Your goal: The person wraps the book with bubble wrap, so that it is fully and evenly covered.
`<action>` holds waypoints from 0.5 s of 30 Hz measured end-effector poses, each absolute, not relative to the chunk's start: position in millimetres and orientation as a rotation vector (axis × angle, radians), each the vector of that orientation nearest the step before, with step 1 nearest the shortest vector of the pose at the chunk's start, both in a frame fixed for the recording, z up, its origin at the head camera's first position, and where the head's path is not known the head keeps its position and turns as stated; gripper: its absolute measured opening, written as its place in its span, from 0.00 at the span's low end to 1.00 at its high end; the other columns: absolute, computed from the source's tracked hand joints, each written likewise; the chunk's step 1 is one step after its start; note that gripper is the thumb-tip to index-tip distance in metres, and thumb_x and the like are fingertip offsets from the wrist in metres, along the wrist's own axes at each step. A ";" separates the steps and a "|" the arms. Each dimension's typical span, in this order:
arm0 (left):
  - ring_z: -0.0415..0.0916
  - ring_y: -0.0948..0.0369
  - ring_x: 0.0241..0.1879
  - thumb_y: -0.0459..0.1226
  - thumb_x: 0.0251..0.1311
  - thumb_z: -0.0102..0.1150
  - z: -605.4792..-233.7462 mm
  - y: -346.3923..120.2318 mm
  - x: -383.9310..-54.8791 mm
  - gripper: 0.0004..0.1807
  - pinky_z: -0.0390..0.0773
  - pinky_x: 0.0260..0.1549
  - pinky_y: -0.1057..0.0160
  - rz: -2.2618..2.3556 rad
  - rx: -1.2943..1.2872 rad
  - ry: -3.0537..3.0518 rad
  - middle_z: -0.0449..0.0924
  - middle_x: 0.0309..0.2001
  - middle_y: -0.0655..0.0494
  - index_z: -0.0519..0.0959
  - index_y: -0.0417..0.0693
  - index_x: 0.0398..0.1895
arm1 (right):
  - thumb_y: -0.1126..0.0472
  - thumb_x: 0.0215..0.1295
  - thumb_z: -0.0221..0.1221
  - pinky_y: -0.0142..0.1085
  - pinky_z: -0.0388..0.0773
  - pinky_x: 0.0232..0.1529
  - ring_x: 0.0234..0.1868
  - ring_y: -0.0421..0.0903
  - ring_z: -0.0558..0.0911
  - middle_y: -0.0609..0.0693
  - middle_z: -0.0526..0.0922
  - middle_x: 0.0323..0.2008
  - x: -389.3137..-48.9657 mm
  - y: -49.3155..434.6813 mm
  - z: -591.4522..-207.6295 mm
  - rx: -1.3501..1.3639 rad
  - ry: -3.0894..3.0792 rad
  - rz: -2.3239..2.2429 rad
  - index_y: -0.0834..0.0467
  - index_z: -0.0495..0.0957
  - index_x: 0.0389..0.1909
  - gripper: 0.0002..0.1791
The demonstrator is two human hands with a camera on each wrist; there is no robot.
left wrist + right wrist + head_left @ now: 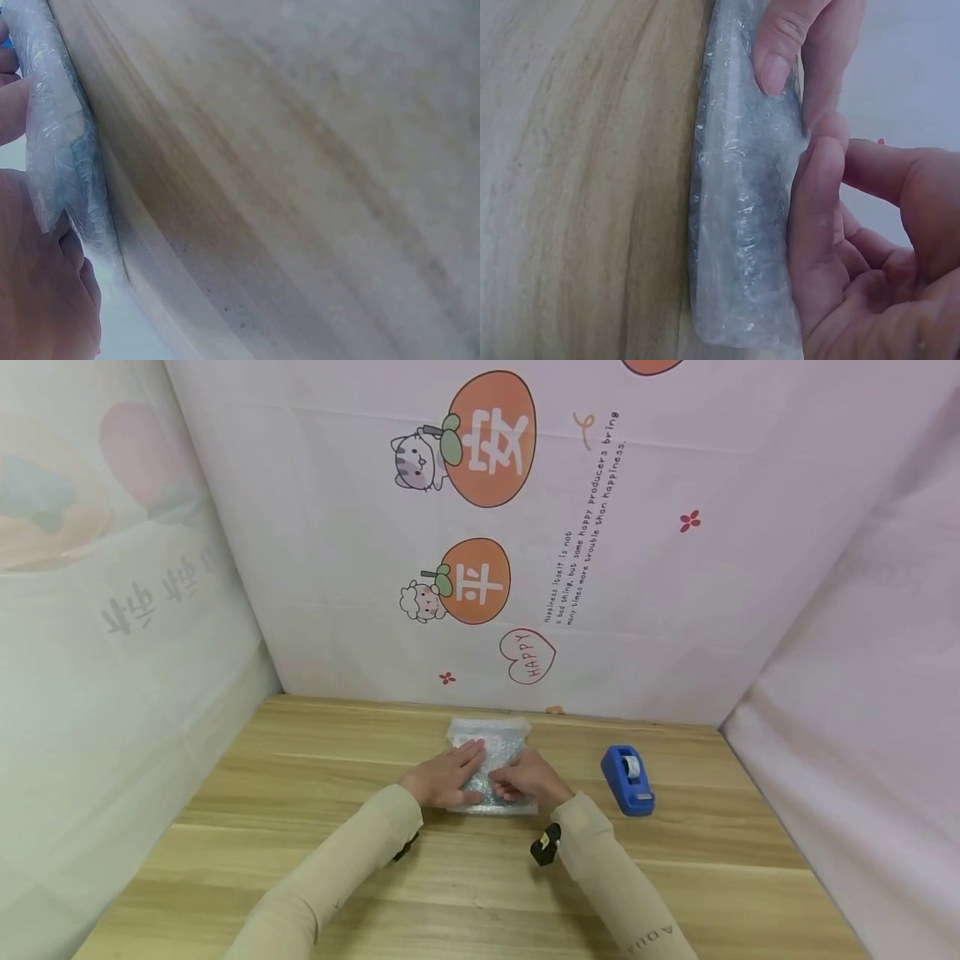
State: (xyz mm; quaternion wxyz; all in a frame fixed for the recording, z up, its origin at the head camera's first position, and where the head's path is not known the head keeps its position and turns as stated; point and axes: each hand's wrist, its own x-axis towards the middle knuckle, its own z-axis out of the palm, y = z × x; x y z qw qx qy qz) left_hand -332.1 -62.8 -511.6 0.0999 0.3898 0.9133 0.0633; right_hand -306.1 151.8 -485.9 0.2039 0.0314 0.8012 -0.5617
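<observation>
A flat packet of clear bubble wrap (pixel 491 730) lies on the wooden table; what it wraps is hard to make out. My left hand (pixel 447 774) rests on the left part of the packet with its fingers straight. In the right wrist view, the left thumb (pixel 775 71) presses on the wrap (pixel 739 187). My right hand (pixel 527 776) is at the packet's right side, its fingers bent. Its thumb and a fingertip come together beside the wrap's upper face. Whether anything is pinched between them cannot be seen.
A blue tape dispenser (pixel 628 781) with a roll of tape stands on the table (pixel 360 893), right of the packet. Printed white cloth (pixel 360 527) hangs behind the table, and cloth also closes off both sides. A black strapped device (pixel 546 845) is at the right wrist.
</observation>
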 end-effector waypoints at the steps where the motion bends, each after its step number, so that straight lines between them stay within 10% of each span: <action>1: 0.37 0.51 0.88 0.61 0.79 0.44 -512.3 -62.8 -332.7 0.48 0.47 0.86 0.48 0.189 1.153 2.701 0.38 0.88 0.47 0.44 0.41 0.87 | 0.64 0.72 0.64 0.25 0.80 0.23 0.19 0.35 0.79 0.48 0.84 0.21 -305.8 152.2 -484.9 0.071 2.231 -1.557 0.64 0.85 0.27 0.12; 15: 0.36 0.52 0.88 0.63 0.79 0.43 -514.1 -63.0 -333.8 0.49 0.47 0.86 0.50 0.157 1.139 2.704 0.36 0.88 0.50 0.42 0.43 0.87 | 0.61 0.77 0.61 0.26 0.72 0.18 0.18 0.36 0.75 0.46 0.82 0.19 -306.7 145.0 -494.7 -0.001 2.541 -1.471 0.62 0.85 0.29 0.14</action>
